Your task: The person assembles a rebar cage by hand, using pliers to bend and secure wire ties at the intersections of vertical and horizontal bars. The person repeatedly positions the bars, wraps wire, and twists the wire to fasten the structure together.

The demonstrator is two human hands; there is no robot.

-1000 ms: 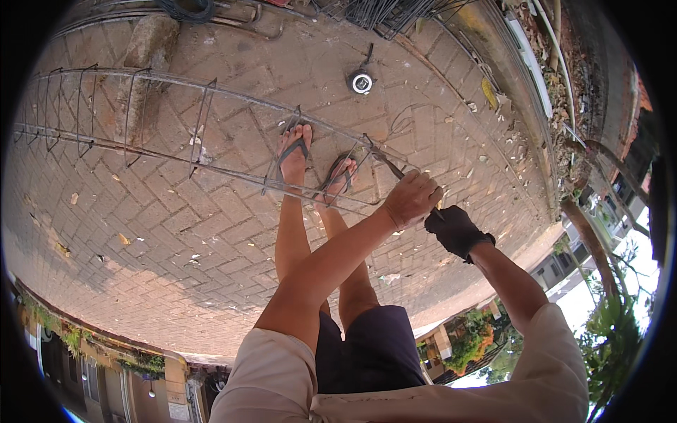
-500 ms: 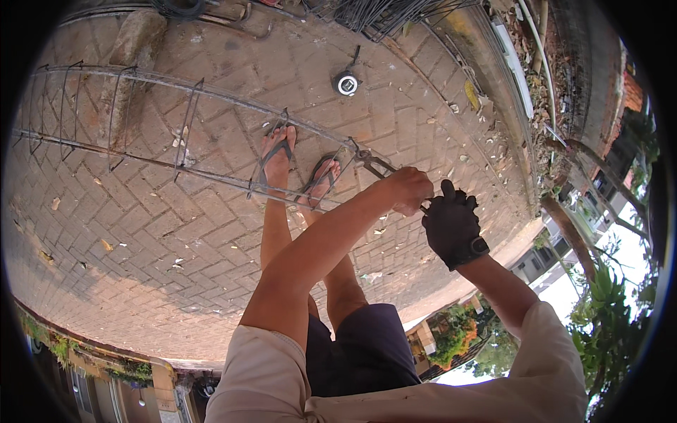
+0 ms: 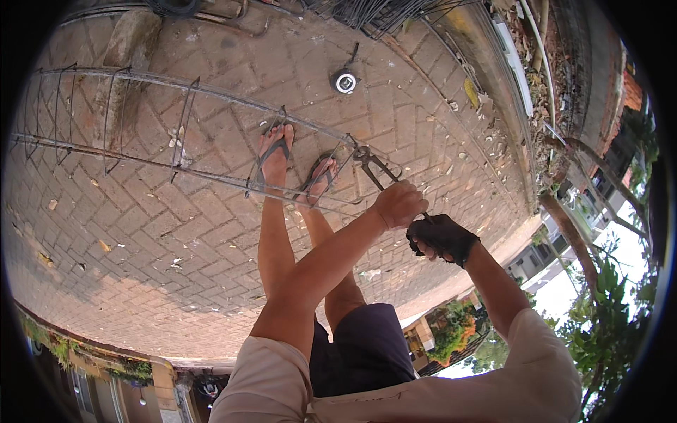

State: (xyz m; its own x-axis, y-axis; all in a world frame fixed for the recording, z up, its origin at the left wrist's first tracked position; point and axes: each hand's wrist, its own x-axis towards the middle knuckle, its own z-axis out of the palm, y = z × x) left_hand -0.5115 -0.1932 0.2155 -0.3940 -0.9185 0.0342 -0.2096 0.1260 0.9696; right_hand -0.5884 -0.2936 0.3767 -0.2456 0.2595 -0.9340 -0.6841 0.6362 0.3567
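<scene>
A pair of pincers [image 3: 379,170] reaches out from my bare left hand [image 3: 400,204], which is wrapped round its handles. My right hand [image 3: 443,237], in a black fingerless-looking glove, is closed at the rear end of the handles, against my left hand. The pincers' jaws sit at the near right end of a rebar cage [image 3: 211,94], by its last bent stirrup. Whether the jaws bite on wire there is too small to tell. Long bars with several square stirrups make up the cage, stretching away to the left, past my sandalled feet [image 3: 275,156].
A round black-and-white object [image 3: 345,83] with a tab lies on the brick paving beyond the cage. A concrete block [image 3: 120,70] lies at the far left under the cage bars. Thin dark rods [image 3: 377,15] are heaped at the back. A kerb [image 3: 504,106] with leaf litter runs along the right.
My right hand has turned and come down, its fingers now curled at the handle end. My left hand and the handles have swung slightly toward me and left.
</scene>
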